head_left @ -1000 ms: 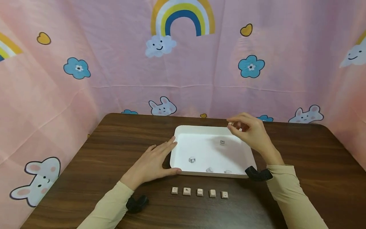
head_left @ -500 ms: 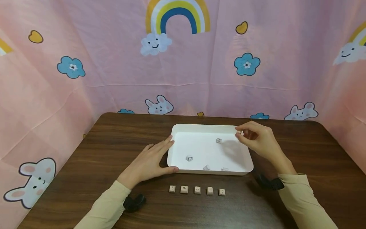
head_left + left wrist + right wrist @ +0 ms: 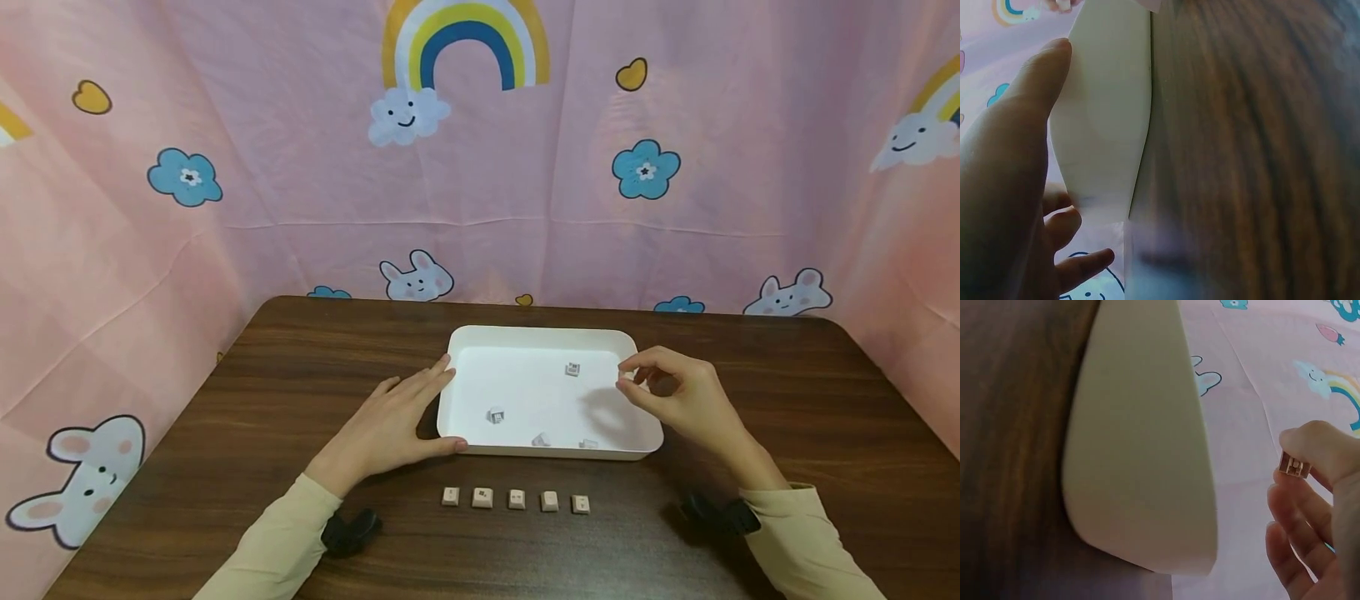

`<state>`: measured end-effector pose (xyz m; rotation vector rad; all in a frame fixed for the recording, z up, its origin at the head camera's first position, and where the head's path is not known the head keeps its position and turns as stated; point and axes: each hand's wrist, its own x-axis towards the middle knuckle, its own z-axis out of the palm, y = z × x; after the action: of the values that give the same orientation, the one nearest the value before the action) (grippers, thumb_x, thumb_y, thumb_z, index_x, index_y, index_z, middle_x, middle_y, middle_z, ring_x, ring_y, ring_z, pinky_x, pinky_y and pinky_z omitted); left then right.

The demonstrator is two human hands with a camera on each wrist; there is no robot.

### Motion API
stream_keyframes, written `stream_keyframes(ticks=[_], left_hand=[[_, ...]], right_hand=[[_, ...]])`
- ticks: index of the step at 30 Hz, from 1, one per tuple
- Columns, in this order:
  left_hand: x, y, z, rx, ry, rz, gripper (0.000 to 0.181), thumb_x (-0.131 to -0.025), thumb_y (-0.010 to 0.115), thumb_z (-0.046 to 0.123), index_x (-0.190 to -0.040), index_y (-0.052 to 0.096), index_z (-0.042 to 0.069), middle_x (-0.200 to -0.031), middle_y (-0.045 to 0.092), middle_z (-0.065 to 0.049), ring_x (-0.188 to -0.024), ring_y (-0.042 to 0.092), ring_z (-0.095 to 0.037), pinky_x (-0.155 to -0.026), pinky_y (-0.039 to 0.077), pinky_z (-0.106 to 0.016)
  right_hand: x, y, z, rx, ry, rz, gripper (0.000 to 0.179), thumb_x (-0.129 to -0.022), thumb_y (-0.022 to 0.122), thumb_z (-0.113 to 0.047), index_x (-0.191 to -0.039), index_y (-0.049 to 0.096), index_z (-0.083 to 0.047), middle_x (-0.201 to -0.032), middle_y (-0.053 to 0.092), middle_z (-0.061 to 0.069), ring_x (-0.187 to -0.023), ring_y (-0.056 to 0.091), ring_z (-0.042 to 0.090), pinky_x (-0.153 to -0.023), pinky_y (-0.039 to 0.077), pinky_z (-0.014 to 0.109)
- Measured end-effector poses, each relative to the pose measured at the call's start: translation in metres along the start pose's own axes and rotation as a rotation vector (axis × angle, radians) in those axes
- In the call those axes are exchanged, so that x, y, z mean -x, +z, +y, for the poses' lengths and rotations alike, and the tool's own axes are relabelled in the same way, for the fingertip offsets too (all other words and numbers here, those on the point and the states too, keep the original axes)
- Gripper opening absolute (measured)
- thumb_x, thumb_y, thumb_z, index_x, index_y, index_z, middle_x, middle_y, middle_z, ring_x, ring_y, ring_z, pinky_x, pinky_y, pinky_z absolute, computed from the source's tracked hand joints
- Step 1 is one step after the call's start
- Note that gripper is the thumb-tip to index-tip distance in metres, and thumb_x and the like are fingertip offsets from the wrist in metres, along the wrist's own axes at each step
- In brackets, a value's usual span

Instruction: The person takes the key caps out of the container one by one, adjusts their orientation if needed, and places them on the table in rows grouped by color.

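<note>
My right hand (image 3: pixel 678 392) pinches a small keycap (image 3: pixel 1294 465) between thumb and index finger. It holds the keycap over the right side of a white tray (image 3: pixel 525 336); the right wrist view shows the keycap's hollow underside. At the tray's left front corner rests my left hand (image 3: pixel 390 429), its thumb along the front rim and its straight fingers against the left side. Several keycaps lie inside the tray, among them one near the back (image 3: pixel 572 369) and another at the left (image 3: pixel 496 416).
In front of the tray, a spaced row of several cream keycaps (image 3: pixel 517 499) runs across the brown wooden table (image 3: pixel 360 333). Behind the table hangs a pink curtain (image 3: pixel 315 150) with rainbows and rabbits. Both wrists carry black mounts.
My right hand, with the keycap pinched, has come down and nearer from the tray's back right corner to its right side. My left hand keeps its place on the tray.
</note>
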<state>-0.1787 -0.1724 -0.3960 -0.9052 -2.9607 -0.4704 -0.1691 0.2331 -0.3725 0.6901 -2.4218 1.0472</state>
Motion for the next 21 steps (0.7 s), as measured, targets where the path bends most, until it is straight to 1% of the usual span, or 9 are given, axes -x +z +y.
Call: stream_keyframes(ticks=[2, 4, 7, 9, 11, 14, 17, 19, 21], left_hand=[[0.000, -0.001, 0.000, -0.007, -0.003, -0.001, 0.105, -0.083, 0.056, 0.084, -0.161, 0.032, 0.019, -0.170, 0.019, 0.005, -0.151, 0.036, -0.023, -0.116, 0.030, -0.065], [0.000, -0.001, 0.000, -0.013, -0.002, 0.000, 0.105, -0.082, 0.055, 0.084, -0.161, 0.032, 0.019, -0.170, 0.019, 0.005, -0.151, 0.037, -0.024, -0.116, 0.030, -0.065], [0.000, -0.003, 0.000, -0.017, 0.003, 0.004, 0.105, -0.082, 0.056, 0.084, -0.161, 0.033, 0.018, -0.170, 0.020, 0.005, -0.151, 0.037, -0.024, -0.116, 0.030, -0.065], [0.001, -0.003, -0.001, -0.026, 0.002, 0.008, 0.105, -0.082, 0.055, 0.084, -0.161, 0.034, 0.018, -0.170, 0.021, 0.004, -0.150, 0.037, -0.024, -0.116, 0.030, -0.065], [0.000, -0.004, -0.003, -0.031, 0.001, 0.008, 0.105, -0.082, 0.055, 0.084, -0.161, 0.034, 0.018, -0.170, 0.021, 0.004, -0.150, 0.038, -0.025, -0.116, 0.030, -0.065], [0.000, -0.004, -0.005, -0.036, -0.004, 0.001, 0.105, -0.082, 0.054, 0.085, -0.161, 0.034, 0.019, -0.170, 0.021, 0.004, -0.150, 0.037, -0.025, -0.116, 0.029, -0.066], [0.001, -0.005, -0.007, -0.032, -0.008, -0.007, 0.106, -0.081, 0.054, 0.086, -0.161, 0.033, 0.019, -0.170, 0.021, 0.004, -0.150, 0.037, -0.024, -0.117, 0.029, -0.065], [0.001, -0.006, -0.008, -0.028, -0.013, -0.014, 0.107, -0.081, 0.055, 0.086, -0.161, 0.033, 0.019, -0.170, 0.021, 0.004, -0.151, 0.037, -0.023, -0.117, 0.029, -0.065], [0.001, -0.008, -0.009, -0.021, -0.018, -0.020, 0.107, -0.081, 0.056, 0.085, -0.161, 0.033, 0.019, -0.170, 0.022, 0.004, -0.150, 0.037, -0.024, -0.117, 0.028, -0.065]], right_hand=[[0.005, -0.001, -0.004, -0.012, -0.011, 0.000, 0.030, -0.081, 0.084, 0.000, -0.102, 0.075, -0.019, -0.091, 0.072, -0.009, -0.081, 0.064, 0.002, -0.066, 0.057, 0.022], [0.011, -0.002, -0.008, -0.042, 0.013, 0.003, 0.030, -0.079, 0.085, 0.001, -0.101, 0.075, -0.018, -0.092, 0.072, -0.007, -0.082, 0.064, 0.002, -0.068, 0.058, 0.021], [0.020, -0.004, -0.015, -0.101, 0.075, 0.006, 0.028, -0.079, 0.085, 0.002, -0.099, 0.075, -0.016, -0.096, 0.073, -0.005, -0.084, 0.065, 0.003, -0.070, 0.057, 0.018], [0.026, -0.003, -0.017, -0.139, 0.088, 0.006, 0.029, -0.078, 0.085, 0.003, -0.098, 0.075, -0.015, -0.097, 0.073, -0.004, -0.085, 0.065, 0.003, -0.071, 0.057, 0.017], [0.031, -0.002, -0.019, -0.171, 0.072, -0.003, 0.030, -0.077, 0.085, 0.006, -0.096, 0.074, -0.015, -0.098, 0.074, -0.001, -0.086, 0.067, 0.004, -0.070, 0.057, 0.017], [0.037, -0.001, -0.020, -0.203, 0.047, -0.031, 0.033, -0.075, 0.085, 0.008, -0.090, 0.074, -0.019, -0.097, 0.074, 0.000, -0.088, 0.069, 0.006, -0.070, 0.059, 0.019], [0.042, 0.000, -0.021, -0.226, 0.055, -0.074, 0.034, -0.076, 0.085, 0.007, -0.085, 0.072, -0.023, -0.097, 0.073, -0.002, -0.091, 0.070, 0.008, -0.072, 0.059, 0.021], [0.043, 0.002, -0.022, -0.233, 0.040, -0.093, 0.035, -0.076, 0.086, 0.007, -0.083, 0.070, -0.024, -0.097, 0.072, -0.003, -0.091, 0.069, 0.009, -0.073, 0.059, 0.020], [0.044, 0.004, -0.021, -0.240, -0.013, -0.094, 0.038, -0.074, 0.086, 0.008, -0.083, 0.070, -0.025, -0.096, 0.072, -0.003, -0.090, 0.069, 0.009, -0.075, 0.057, 0.018]])
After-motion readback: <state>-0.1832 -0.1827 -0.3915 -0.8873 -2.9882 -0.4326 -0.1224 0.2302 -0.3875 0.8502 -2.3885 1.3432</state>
